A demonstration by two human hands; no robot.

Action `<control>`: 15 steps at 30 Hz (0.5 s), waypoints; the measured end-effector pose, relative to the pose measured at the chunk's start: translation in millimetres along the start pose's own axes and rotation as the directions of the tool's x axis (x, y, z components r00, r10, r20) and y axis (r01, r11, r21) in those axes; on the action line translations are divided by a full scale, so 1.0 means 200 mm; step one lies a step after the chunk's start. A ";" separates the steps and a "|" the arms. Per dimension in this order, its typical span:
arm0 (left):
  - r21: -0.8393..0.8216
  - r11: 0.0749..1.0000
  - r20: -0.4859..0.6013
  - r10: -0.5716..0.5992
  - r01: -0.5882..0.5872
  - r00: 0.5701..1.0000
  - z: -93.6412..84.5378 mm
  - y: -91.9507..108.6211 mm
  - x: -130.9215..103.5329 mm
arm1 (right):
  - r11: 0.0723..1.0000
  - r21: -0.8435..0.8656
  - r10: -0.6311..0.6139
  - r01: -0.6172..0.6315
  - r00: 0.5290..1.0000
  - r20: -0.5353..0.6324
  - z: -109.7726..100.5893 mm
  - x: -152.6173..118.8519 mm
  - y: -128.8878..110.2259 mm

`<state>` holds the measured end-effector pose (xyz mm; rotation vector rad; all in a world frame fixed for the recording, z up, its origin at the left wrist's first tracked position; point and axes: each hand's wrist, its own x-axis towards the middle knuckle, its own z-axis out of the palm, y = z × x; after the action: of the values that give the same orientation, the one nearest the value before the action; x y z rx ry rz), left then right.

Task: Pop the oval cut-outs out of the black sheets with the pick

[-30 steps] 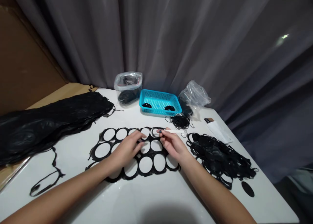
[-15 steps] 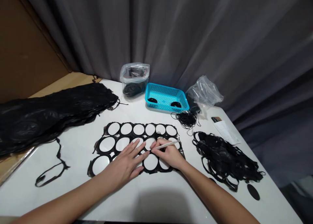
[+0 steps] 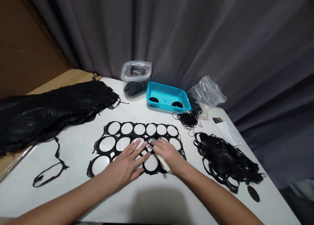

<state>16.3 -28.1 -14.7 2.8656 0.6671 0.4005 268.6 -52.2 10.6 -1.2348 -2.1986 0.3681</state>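
A black rubbery sheet [image 3: 119, 136] with rows of round holes lies on the white table, the white surface showing through the holes. My left hand [image 3: 129, 159] rests flat on it, fingers spread over the middle and near rows. Just to the right, my right hand [image 3: 169, 154] is closed around a thin whitish stick [image 3: 164, 164], which slants down under the palm toward me. At its fingertips a thin black ring [image 3: 150, 141] stands out over a hole in the middle row; whether the fingers pinch it I cannot tell.
A stack of black sheets [image 3: 56, 110] lies at left, near a loose black strip [image 3: 49, 177]. Behind stand a clear bag [image 3: 136, 77], a blue basket [image 3: 169, 89] and another plastic bag [image 3: 207, 90]. Black rings [image 3: 188, 120], tangled black scraps [image 3: 228, 159] and a black disc [image 3: 253, 194] lie rightward.
The stick in my right hand has swung from pointing leftward over the sheet to slanting down under the palm. A thin black ring now shows at those fingertips. My left hand stays put.
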 end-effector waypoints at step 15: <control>-0.003 1.000 -0.102 0.019 -0.020 0.995 -0.10 0.14 -0.04 | 0.415 0.713 0.675 -0.565 0.717 0.174 -0.14 0.00 0.03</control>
<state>14.8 -54.5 9.5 2.8655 0.6549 0.5538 289.9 -51.1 30.3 -1.4636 -1.1089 1.2871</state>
